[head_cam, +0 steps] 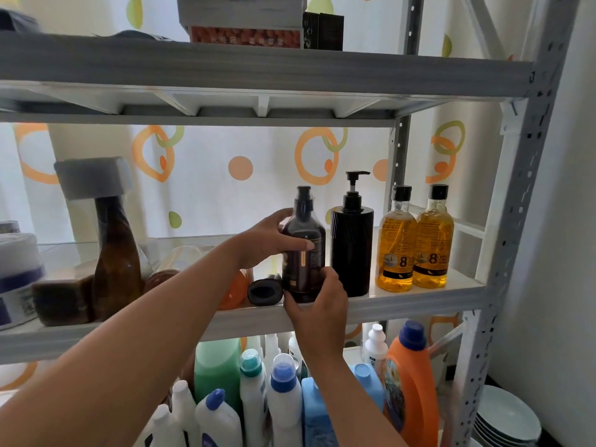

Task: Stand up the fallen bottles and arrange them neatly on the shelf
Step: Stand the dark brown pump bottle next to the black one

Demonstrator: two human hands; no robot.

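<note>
A dark brown bottle (303,233) with a clear cap stands upright on the middle shelf (403,301). My left hand (267,240) wraps its left side and my right hand (317,304) grips its base from the front. To its right stand a black pump bottle (352,243) and two yellow bottles (397,243) (432,240) in a row. Left of it a black bottle (265,290) and an orange bottle (237,293) lie on their sides, partly hidden by my left arm.
A tall brown bottle (116,250) with a grey block on top, a brown block (61,300) and a white tub (17,279) occupy the shelf's left. Detergent bottles (283,398) crowd the level below. Boxes (245,24) sit on the upper shelf. Plates (506,417) are stacked at bottom right.
</note>
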